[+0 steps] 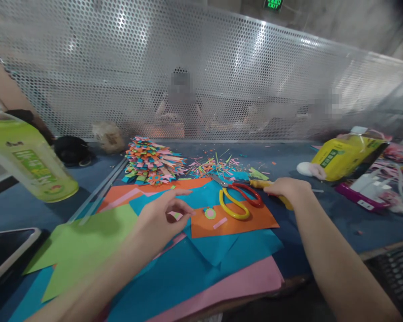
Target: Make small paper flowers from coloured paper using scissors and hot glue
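orange paper (255, 220) lies at the middle of the work, partly over blue sheets (195, 281), and on it sits a small round paper piece (210, 213) with a scalloped green edge and a pink centre. just below that, a short pink strip (220, 223) rests at a slant.

the left hand (169, 212) is near the round piece on its left side, thumb and forefinger curved into a pinch with their tips close together; whether they grip something tiny, i cannot tell. the right hand (289, 191) is curled closed around a yellow tool (260, 184), whose narrower end points left toward the scissors (226, 184). these lie across the orange and blue paper, one handle loop red, the other yellow.

beyond the left hand stands a cone of layered paper strips (152, 162) in orange, blue, pink and green, with a heap of loose scraps (215, 168) beside it. green paper (97, 239) spreads under the left forearm, and a pink sheet (231, 286) shows at the near edge. a yellow-labelled bottle (339, 154) leans to the right, near a purple tray (359, 199). perforated metal (147, 58) screens the far side.
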The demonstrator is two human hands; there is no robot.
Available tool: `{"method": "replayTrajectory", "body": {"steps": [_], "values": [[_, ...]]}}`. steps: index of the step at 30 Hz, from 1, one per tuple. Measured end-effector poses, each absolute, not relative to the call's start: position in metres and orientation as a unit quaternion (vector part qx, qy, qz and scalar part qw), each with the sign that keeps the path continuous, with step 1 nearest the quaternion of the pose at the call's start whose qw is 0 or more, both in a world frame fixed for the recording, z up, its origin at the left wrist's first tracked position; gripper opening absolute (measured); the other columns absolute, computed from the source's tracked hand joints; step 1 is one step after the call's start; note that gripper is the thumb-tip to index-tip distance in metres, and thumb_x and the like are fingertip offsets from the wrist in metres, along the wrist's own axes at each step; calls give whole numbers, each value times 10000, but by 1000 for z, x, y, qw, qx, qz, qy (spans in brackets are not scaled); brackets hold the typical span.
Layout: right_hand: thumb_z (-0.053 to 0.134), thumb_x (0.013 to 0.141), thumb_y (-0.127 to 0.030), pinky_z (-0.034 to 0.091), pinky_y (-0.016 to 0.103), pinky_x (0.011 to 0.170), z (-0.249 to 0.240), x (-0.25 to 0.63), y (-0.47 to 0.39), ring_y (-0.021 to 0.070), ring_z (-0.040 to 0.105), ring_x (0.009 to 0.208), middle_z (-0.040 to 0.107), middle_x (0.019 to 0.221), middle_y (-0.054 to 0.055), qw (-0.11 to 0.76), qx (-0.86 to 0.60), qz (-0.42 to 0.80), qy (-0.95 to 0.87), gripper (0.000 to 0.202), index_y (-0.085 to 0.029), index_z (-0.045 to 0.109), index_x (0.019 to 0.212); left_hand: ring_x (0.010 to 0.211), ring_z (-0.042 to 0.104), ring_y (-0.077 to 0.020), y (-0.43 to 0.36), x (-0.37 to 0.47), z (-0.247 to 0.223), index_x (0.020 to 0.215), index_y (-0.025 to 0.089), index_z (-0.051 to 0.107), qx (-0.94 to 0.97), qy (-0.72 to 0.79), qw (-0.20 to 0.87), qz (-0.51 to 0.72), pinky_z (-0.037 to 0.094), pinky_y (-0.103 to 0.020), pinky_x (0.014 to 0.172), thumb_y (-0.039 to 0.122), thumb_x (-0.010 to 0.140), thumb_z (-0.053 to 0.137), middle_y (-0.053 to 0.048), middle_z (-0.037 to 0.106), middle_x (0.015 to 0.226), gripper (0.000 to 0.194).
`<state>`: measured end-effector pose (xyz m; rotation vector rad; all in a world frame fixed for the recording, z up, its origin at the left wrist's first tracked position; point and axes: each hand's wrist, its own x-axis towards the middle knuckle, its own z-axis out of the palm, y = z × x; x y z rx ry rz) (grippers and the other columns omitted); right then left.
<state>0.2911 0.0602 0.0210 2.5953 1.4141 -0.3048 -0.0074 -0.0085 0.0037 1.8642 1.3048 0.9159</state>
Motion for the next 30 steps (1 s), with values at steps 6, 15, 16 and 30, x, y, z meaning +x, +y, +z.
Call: {"method": "replayTrajectory", "body": {"steps": [6, 15, 16, 30], "values": [[392, 739, -515, 440, 386, 658, 26, 278, 58, 304, 598, 821, 623, 828, 155, -125, 849, 25, 513, 451, -134, 602, 859, 501, 560, -111, -4, -6, 10, 1011, 158, 483, 634, 494, 454, 385, 445, -222, 452, 276, 605, 686, -7, 651, 707, 468], [520, 682, -293, 453, 282, 546, 4, 223, 47, 159, 519, 628, 496, 776, 31, -443, 455, 171, 753, 227, -215, 344, 804, 441, 503, -50, 0, -9, 10, 1002, 144, 505, 503, 499, 555, 436, 417, -175, 443, 241, 577, 732, 15, 636, 658, 491], [518, 686, -263, 452, 273, 537, 3, 220, 45, 154, 514, 626, 486, 764, 22, -452, 434, 178, 759, 224, -221, 329, 800, 441, 504, -51, 1, -9, 10, 1003, 142, 503, 496, 498, 561, 437, 418, -175, 444, 236, 572, 735, 14, 635, 652, 499], [522, 722, -168, 501, 321, 595, 4, 217, 40, 217, 533, 768, 489, 833, 67, -418, 370, 262, 787, 252, -214, 317, 861, 458, 512, -61, 0, -10, 10, 1005, 143, 489, 483, 491, 574, 442, 419, -187, 457, 234, 578, 730, -9, 650, 669, 499]]}}
